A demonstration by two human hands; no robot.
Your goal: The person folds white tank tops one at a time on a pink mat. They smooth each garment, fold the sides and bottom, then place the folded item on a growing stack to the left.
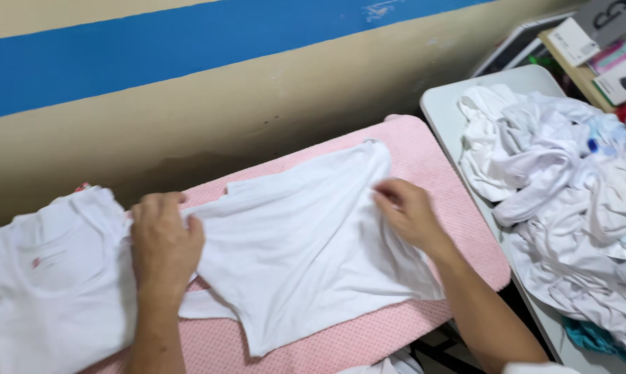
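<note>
Pink board: a pink textured ironing board (424, 180) fills the middle of the view, running from lower left up to a rounded end near the wall, and everything in hand lies on it.
Wall: behind the board stands a beige wall (257, 104) with a broad blue stripe across the top.
Side table: a white table (446, 104) stands just beside the board on the right.
Laundry heap: there's a crumpled pile of white clothes (569, 201) covering that table, with a bit of teal cloth at its lower edge.
Folded stack: at far left lies a white folded garment (49, 277), flat, next to the left wrist.
Garment in hand: the white shirt (299, 242) is spread across the middle of the board, partly folded over itself, between the two hands.
Boxes: small cardboard boxes (590, 41) sit in the top right corner beyond the table.
Left hand: the left hand (164, 242) is down on the shirt's left edge, fingers curled over the cloth.
Right hand: well apart from it, the right hand (410, 211) pinches the shirt's right side, fingertips closed on a fold.
</note>
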